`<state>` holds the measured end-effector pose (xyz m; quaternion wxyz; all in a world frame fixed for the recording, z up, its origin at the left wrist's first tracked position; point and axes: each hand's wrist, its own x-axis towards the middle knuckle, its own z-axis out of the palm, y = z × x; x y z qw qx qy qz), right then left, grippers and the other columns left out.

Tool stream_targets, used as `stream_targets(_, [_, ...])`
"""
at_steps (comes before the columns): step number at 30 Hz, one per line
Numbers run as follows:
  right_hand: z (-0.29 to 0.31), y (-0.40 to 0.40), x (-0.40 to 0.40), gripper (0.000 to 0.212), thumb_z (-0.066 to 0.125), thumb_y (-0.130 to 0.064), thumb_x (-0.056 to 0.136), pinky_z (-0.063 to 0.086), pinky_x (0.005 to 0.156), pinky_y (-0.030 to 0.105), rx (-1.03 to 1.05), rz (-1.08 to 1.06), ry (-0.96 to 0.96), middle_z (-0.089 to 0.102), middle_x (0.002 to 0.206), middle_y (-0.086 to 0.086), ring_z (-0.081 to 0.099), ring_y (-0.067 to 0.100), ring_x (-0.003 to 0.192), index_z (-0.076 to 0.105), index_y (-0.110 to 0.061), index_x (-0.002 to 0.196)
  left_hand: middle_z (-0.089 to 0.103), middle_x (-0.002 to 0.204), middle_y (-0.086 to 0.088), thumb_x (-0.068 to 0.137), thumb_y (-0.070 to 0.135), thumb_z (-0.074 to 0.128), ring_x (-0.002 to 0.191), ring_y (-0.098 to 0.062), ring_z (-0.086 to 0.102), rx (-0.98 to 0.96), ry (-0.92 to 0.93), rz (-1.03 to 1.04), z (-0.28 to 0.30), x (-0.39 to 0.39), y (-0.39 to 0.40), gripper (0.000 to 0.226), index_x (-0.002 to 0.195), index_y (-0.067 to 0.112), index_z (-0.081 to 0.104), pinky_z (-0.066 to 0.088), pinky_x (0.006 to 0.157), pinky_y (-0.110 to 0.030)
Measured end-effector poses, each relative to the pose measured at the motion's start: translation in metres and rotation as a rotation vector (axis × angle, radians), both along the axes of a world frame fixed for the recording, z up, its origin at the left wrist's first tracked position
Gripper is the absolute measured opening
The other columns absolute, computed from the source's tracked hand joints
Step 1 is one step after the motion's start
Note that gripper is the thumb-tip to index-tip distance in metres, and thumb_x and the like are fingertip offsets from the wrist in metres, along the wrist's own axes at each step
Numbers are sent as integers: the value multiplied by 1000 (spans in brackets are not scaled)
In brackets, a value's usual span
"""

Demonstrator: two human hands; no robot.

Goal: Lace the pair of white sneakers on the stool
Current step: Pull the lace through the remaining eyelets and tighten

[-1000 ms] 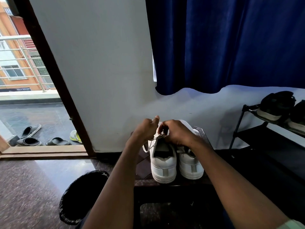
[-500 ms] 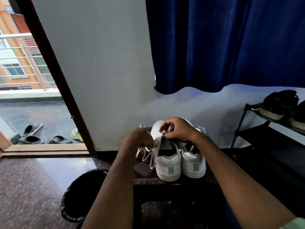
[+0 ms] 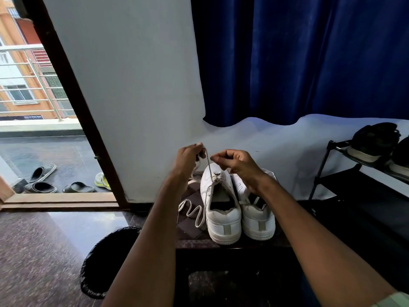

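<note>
Left hand [image 3: 188, 157] pinches the white lace [image 3: 209, 166], drawn taut up from the left sneaker [image 3: 222, 220]; right hand [image 3: 238, 166] hovers curled above the right sneaker [image 3: 257, 222] on the stool [image 3: 194, 242].

White wall [image 3: 132, 96] and blue curtain [image 3: 309, 58] behind the hands; open doorway [image 3: 39, 134] with sandals [image 3: 42, 173] far left, shoe rack [image 3: 345, 180] right, black bin [image 3: 104, 262] below.

Matt white sneakers [image 3: 223, 209]; glossy stone floor [image 3: 44, 251]; cloth curtain [image 3: 309, 63]
</note>
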<state>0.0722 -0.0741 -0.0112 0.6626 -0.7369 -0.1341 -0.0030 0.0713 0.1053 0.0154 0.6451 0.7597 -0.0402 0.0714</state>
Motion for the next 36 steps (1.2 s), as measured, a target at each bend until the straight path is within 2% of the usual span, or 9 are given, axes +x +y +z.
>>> stream_targets(3, [-6, 6, -3, 22, 77, -24, 93, 58, 90, 29, -87, 16, -31, 74, 106, 8, 69, 15, 98, 74, -18, 115, 55, 67, -4, 105, 18, 53, 54, -2, 47, 100, -113, -34, 5, -3, -7, 40, 68, 5, 60, 35, 52, -8])
stream_targets(5, [-5, 11, -6, 12, 73, -20, 96, 57, 85, 24, -25, 32, -42, 78, 100, 4, 69, 10, 91, 77, -14, 105, 53, 65, -7, 104, 18, 55, 52, -3, 49, 70, -148, -94, 6, -6, -13, 36, 75, -1, 62, 39, 55, -10])
stream_targets(11, [-6, 8, 3, 12, 67, -14, 95, 44, 65, 26, 205, -405, 121, 63, 74, -3, 53, 16, 71, 73, -16, 85, 44, 58, 3, 105, 27, 52, 55, -11, 44, -525, 36, -51, 15, -1, -3, 29, 81, 15, 61, 39, 56, -21])
stream_targets(17, [-10, 8, 6, 25, 76, -31, 90, 53, 83, 31, -349, -259, -372, 71, 106, -4, 61, 10, 95, 74, -18, 111, 53, 53, 11, 91, 38, 60, 55, -13, 44, 282, -149, -96, -10, 4, -12, 29, 68, 23, 70, 34, 57, -29])
stream_targets(20, [-16, 6, 9, 17, 66, -29, 96, 56, 85, 44, -455, -264, -396, 76, 85, -8, 67, 20, 92, 78, -25, 86, 53, 54, 8, 100, 31, 60, 50, -11, 43, 268, -124, -108, -9, 6, -15, 36, 70, 13, 70, 34, 55, -26])
stream_targets(25, [-15, -16, 19, 21, 59, -29, 94, 53, 90, 48, -590, -477, -326, 69, 76, -16, 66, 25, 95, 74, -31, 79, 36, 47, 9, 104, 18, 52, 39, -5, 25, -219, 92, -56, 7, 5, -6, 34, 71, 14, 54, 21, 39, -18])
stream_targets(30, [-5, -12, 4, 41, 79, -42, 86, 47, 92, 41, -551, -183, -359, 71, 105, -16, 56, 15, 110, 71, -28, 124, 60, 60, 3, 100, 22, 59, 46, -7, 48, 331, -44, -31, -9, 7, -3, 34, 67, 18, 66, 39, 51, -20])
stream_targets(33, [-3, -5, 4, 14, 69, -29, 98, 49, 91, 40, -555, -149, -429, 74, 94, -12, 58, 15, 104, 80, -22, 95, 68, 67, 0, 99, 21, 60, 45, -9, 53, 289, 12, -58, -10, 3, -8, 31, 71, 13, 70, 42, 45, -18])
stream_targets(36, [-5, -11, 8, 23, 66, -22, 99, 47, 85, 37, -576, -194, -424, 73, 87, -12, 57, 15, 97, 74, -24, 78, 69, 73, -3, 100, 23, 60, 46, -15, 51, 198, 66, -50, -5, 2, -7, 30, 75, 8, 68, 35, 42, -18])
